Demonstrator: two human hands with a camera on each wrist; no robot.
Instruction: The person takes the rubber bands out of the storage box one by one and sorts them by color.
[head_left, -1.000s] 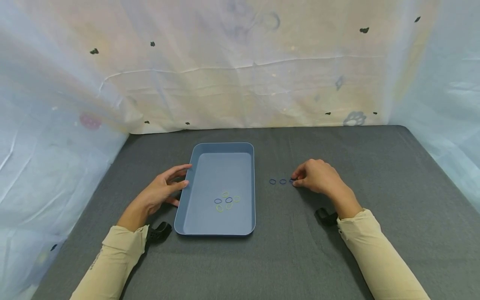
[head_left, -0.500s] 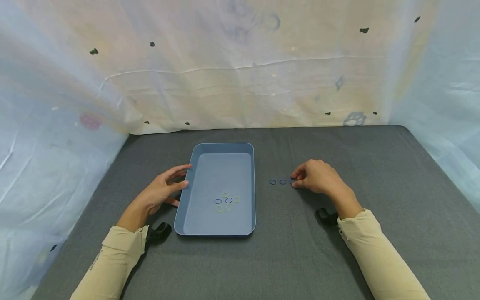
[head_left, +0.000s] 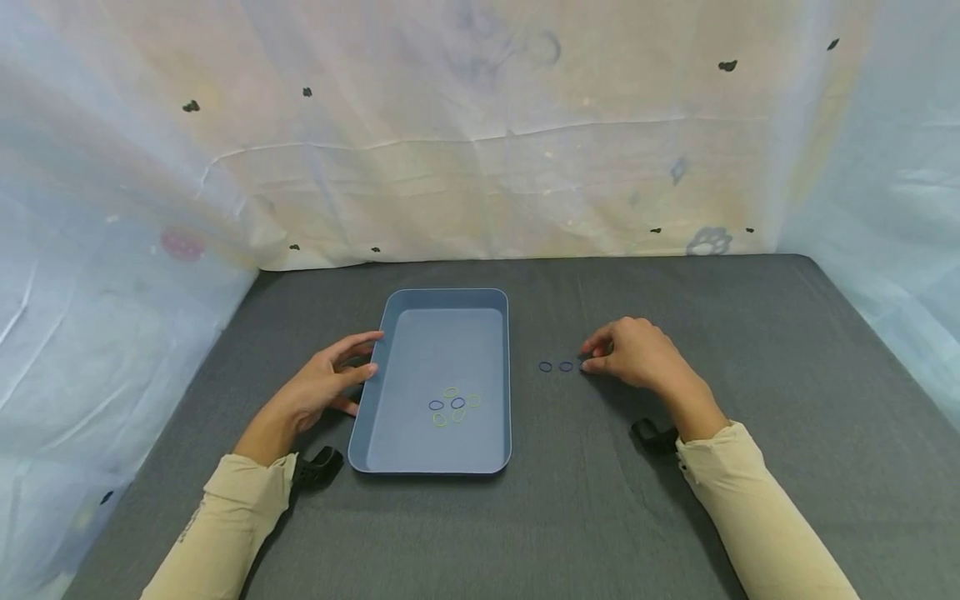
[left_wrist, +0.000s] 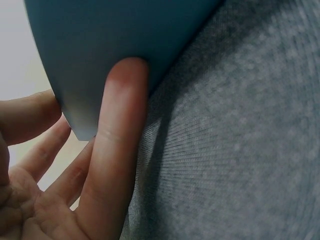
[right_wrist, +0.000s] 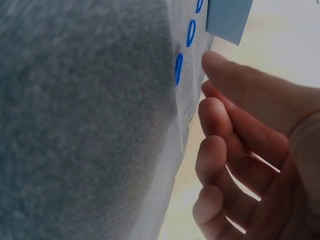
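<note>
My left hand (head_left: 318, 383) rests its spread fingers against the left outer wall of a blue-grey tray (head_left: 450, 342). In the left wrist view, one straight finger (left_wrist: 122, 110) presses flat on that wall. Right of the tray, three small blue rubber bands lie in a row on the cloth. My right hand (head_left: 641, 354) is over the rightmost band (right_wrist: 178, 69), its loosely bent fingertips overlapping it in the head view. The right wrist view shows thumb and fingers apart, with nothing between them. The middle band (head_left: 566, 367) and left band (head_left: 545, 367) lie untouched.
Inside the tray's near half lie two blue bands (head_left: 457, 403) and several yellow-green bands (head_left: 439, 420). Dark grey cloth (head_left: 570, 517) covers the table. A pale printed curtain (head_left: 480, 192) hangs behind it and along both sides.
My right fingertips have shifted slightly left over the rightmost blue band. The left hand, tray and other bands keep their places, while the head view has tilted a little.
</note>
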